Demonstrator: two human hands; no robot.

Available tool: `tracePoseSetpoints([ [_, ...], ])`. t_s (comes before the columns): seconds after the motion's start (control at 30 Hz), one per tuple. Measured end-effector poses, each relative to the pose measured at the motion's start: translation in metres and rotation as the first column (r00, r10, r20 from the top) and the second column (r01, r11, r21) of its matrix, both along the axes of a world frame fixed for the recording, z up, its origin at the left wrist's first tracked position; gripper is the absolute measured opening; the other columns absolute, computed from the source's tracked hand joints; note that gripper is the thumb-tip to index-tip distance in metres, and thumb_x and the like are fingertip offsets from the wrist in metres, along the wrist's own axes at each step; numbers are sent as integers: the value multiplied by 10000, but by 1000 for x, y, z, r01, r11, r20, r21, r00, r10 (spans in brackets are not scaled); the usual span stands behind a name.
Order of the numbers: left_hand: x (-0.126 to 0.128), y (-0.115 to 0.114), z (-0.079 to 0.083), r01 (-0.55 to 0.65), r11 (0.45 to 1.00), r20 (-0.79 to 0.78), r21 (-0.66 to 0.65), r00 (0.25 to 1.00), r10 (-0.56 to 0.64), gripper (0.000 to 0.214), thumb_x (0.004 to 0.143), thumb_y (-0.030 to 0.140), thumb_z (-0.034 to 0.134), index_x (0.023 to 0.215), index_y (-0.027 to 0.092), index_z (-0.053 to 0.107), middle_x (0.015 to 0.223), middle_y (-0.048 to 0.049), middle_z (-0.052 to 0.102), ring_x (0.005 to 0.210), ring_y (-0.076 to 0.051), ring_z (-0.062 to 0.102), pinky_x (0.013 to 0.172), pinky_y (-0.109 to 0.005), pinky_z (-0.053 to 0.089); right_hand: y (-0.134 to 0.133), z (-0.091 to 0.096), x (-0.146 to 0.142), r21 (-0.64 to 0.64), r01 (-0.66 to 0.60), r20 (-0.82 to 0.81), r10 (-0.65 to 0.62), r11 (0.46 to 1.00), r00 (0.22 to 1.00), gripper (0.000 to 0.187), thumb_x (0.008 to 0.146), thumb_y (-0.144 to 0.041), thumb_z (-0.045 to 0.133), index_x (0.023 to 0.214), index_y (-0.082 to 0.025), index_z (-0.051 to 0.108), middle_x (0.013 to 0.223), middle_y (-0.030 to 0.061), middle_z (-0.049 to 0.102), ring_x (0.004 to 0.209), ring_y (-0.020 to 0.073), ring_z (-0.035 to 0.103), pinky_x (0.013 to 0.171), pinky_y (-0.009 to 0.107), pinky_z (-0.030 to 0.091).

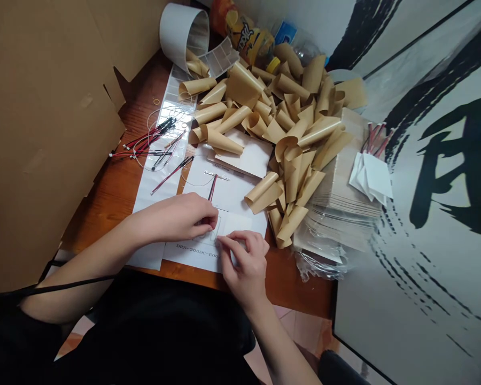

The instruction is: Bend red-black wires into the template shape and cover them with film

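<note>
Roughly: wooden desk (104, 214), cardboard panel (44, 133) standing along left side. Heap of curled tan paper sheets (260, 107) fills far half; stack of flat tan sheets in clear plastic (336, 187) to right. Near edge: printed white sheet (192, 254) marked "DRS-206DC-E00…", partly under both hands. On it, small white label (224, 224) between hands, long axis approx. left-right, partly hidden by fingers. Left hand (176, 216) closest to far edge of label, fingers curled & bunched, tips down at label; hold unclear, can't tell if pinching. Red/black wire pair (212, 187) runs from just past those tips toward far side, long axis near-far. Right hand (244, 267) on label's near right, fingers curved, tips touching it; no clear grip, can't tell.
</note>
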State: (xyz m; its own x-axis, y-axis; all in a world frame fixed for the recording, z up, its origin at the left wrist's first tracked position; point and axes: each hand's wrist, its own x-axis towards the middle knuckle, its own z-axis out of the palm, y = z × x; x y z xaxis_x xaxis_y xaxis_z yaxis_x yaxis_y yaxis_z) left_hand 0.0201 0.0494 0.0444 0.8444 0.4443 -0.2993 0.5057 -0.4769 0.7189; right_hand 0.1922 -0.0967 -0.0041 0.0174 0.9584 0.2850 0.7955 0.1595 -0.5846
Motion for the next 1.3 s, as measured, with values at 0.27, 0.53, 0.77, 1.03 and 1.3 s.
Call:
tracePoseSetpoints([
  [0.27, -3, 2, -2, -9, 999, 11, -44, 1000, 10, 126, 838, 150, 607, 823, 197, 723, 809, -5, 704, 724, -140, 610, 654, -236, 400, -2, -2, 1, 51, -79, 82, 75, 996, 994, 229, 877, -110, 621, 1019, -268, 706, 991, 54, 655, 947, 240, 560, 860, 453, 369],
  [0.53, -3, 3, -2, -12, 998, 0, -59, 1000, 12, 132, 836, 166, 607, 799, 203, 728, 774, 8, 702, 692, -130, 602, 640, -230, 388, -1, -1, 2, 68, -54, 98, 47, 996, 994, 231, 882, -87, 613, 1008, -264, 694, 981, 53, 645, 934, 234, 560, 859, 455, 381],
  [0.77, -4, 4, -6, -20, 1000, -20, -20, 1000, 19, 142, 832, 165, 591, 809, 199, 727, 781, -2, 701, 699, -136, 599, 636, -236, 381, 2, 1, 4, 96, -107, 186, 88, 990, 979, 228, 883, -69, 605, 994, -249, 692, 983, 65, 659, 940, 237, 544, 845, 443, 364],
  [1.03, -5, 6, -5, -22, 998, -20, -54, 1000, 21, 138, 814, 144, 603, 811, 202, 728, 783, 11, 703, 699, -124, 595, 642, -223, 378, 4, 1, 1, 136, -139, 248, 102, 981, 963, 225, 886, -55, 601, 972, -240, 696, 981, 55, 677, 941, 224, 544, 848, 426, 352],
  [1.3, -4, 5, -5, -29, 999, -15, -37, 999, 28, 122, 821, 150, 605, 809, 196, 717, 774, 6, 695, 686, -126, 588, 630, -229, 366, 6, 1, 2, 133, -154, 252, 117, 979, 961, 211, 874, -48, 620, 945, -230, 698, 974, 63, 683, 936, 232, 546, 840, 427, 344],
])
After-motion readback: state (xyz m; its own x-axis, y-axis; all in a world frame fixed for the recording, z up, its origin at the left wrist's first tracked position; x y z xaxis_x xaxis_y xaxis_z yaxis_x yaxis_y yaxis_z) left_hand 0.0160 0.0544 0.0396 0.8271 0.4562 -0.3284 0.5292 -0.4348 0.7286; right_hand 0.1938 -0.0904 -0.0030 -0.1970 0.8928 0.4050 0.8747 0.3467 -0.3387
